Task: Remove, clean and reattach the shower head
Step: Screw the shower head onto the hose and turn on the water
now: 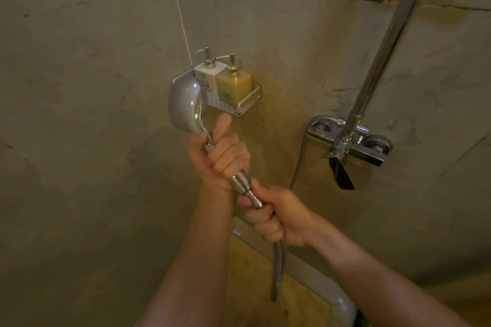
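Nearest me, my right hand (276, 216) is curled shut around the ribbed metal hose (277, 268), its fingers (261, 225) closed just below the smooth conical hose nut (245, 188), thumb pressed on the nut itself. Directly above the nut, my left hand (220, 159) is wrapped tight around the handle of the shower head (186, 103), thumb raised. The shower head is a rounded, glossy chrome shell standing upright above the nut, seen from its side. Behind it and touching nothing of it that I can tell, a perforated metal wall rack (236, 106) carries two square pump bottles, one white (210, 77), one yellow (235, 85). Right of the nut, the polished mixer tap (356, 148) and riser pipe (390, 37) are fixed to the mottled, stone-textured wall (79, 87); the hose loops up to the tap.
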A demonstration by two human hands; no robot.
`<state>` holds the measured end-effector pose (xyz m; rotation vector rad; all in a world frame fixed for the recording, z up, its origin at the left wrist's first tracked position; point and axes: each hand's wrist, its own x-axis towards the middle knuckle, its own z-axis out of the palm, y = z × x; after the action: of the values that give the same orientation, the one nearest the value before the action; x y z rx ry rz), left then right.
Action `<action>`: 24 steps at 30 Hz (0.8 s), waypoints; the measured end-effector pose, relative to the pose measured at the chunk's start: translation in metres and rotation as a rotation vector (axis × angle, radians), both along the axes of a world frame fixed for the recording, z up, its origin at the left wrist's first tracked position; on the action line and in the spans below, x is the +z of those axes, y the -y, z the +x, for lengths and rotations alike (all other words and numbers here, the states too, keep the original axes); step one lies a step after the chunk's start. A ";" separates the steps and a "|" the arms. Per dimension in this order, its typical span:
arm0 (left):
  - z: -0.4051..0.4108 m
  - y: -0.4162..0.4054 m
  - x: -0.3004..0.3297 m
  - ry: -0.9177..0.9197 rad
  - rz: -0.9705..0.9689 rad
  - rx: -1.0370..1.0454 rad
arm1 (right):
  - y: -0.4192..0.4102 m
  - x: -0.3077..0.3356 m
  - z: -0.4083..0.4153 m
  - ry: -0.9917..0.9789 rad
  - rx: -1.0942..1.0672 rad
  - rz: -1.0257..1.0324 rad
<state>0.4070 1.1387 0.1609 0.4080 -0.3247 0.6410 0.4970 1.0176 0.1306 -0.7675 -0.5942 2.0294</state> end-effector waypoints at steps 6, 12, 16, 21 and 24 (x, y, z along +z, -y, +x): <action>0.004 -0.003 0.009 -0.144 -0.014 0.005 | -0.001 -0.007 -0.002 -0.382 0.114 -0.037; 0.010 0.004 0.010 -0.961 -0.155 0.570 | 0.000 0.004 -0.019 0.977 -0.557 0.157; 0.016 0.015 0.011 -1.095 -0.188 0.607 | 0.001 -0.012 -0.018 1.685 -0.424 0.332; 0.011 0.013 -0.007 -1.046 -0.378 0.634 | 0.001 -0.014 -0.020 1.781 -0.362 0.421; 0.002 0.008 -0.014 -0.995 -0.361 0.567 | 0.000 -0.015 -0.021 1.525 -0.349 0.458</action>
<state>0.4090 1.1303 0.1467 0.4234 0.8732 0.9403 0.4765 1.0172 0.1154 -1.8738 -1.5103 0.6105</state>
